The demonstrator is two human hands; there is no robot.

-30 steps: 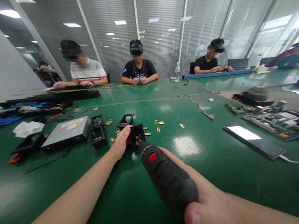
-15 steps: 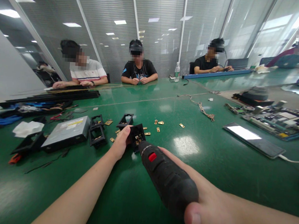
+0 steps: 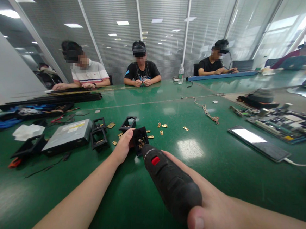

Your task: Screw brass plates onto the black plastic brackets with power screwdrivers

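Hardly a flicker this past second: your left grip (image 3: pixel 123 150) stays clamped on the black frame (image 3: pixel 141 132) just to its right, your right grip (image 3: pixel 215 213) wrapped round the power screwdriver (image 3: pixel 172 185), nose still aimed into that frame, work holding steady.

disc drive (image 3: pixel 68 136) left of drill (image 3: pixel 172 185)
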